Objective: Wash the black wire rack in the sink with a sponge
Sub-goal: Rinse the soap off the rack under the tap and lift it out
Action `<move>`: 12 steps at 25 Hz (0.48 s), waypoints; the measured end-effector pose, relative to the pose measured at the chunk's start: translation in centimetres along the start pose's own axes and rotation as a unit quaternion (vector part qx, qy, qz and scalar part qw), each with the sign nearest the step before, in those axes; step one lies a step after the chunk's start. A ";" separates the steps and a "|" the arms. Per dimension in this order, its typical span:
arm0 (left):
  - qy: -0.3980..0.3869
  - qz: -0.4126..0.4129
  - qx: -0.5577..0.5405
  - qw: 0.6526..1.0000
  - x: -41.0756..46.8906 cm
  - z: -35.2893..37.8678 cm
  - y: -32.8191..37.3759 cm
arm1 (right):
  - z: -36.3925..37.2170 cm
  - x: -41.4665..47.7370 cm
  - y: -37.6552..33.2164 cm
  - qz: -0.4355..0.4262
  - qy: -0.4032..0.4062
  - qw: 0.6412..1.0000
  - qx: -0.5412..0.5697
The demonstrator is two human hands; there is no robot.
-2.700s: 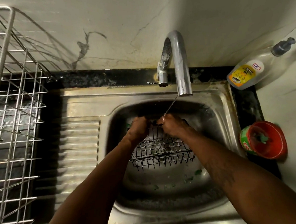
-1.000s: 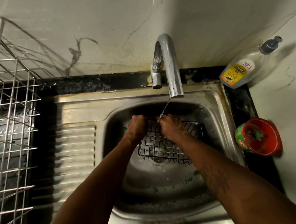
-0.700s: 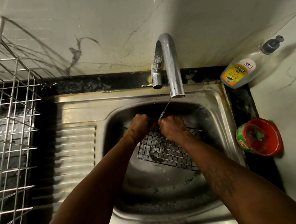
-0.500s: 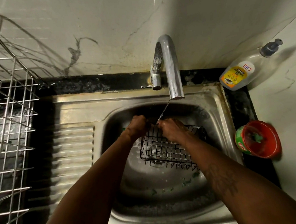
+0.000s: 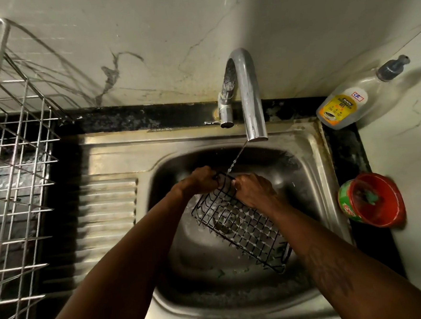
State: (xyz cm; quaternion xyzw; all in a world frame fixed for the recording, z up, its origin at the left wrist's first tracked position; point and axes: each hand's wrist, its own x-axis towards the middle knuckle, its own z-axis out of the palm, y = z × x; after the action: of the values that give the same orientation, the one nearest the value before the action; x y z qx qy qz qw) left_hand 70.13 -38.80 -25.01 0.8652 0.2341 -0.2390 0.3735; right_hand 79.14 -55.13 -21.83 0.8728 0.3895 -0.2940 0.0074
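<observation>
Head cam, looking down into the sink (image 5: 109, 154). Both hands are clamped on the black wire rack (image 5: 244, 225). My left hand (image 5: 198, 182) is curled round its far corner, and my right hand (image 5: 252, 190) is right next to it with fingers hooked over the far edge wire. The hands sit close together, nearly touching, with a thin stream of water (image 5: 236, 157) from the faucet (image 5: 249, 94) landing between them.

The rack is inside the basin, tilted. I'm holding its far end up under the tap, and its near-right end hangs down toward the bottom of the bowl. I can't tell if that end touches the steel. White suds or droplets cling to the grid, so my guess is I'm at the rinse-and-turn part of the wash, not just starting.

No sponge in plain sight. If it's tucked in my left palm, it's hidden. The red tub (image 5: 374, 200) on the right counter has something green in it, maybe a scrubber, with the dish soap bottle (image 5: 342, 105) behind it. The silver drying basket (image 5: 17, 160) sits far left.

For the next move I'd rotate the rack so the lower end gets water too. That means a firm hold on wet, slippery wire. I'd also need one hand free to scrub, so the other has to take the whole weight.
</observation>
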 end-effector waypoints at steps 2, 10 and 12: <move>0.015 -0.009 -0.019 1.000 -0.2 0.2 0.2 | 0.2 -0.4 -0.1 0.015 0.014 1.000 0.003; 0.035 0.017 -0.011 0.999 -0.3 0.3 1.9 | 0.5 -0.7 -0.6 0.006 0.028 0.998 -0.050; 0.032 0.029 -0.001 0.999 -0.2 0.6 2.4 | 0.6 -0.1 -0.8 -0.016 0.015 1.000 -0.023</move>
State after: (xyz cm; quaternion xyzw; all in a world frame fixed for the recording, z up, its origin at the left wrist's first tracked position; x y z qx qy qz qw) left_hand 71.27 -40.72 -23.97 0.8784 0.2211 -0.2006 0.3731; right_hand 78.22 -54.76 -22.06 0.8704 0.4099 -0.2723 0.0173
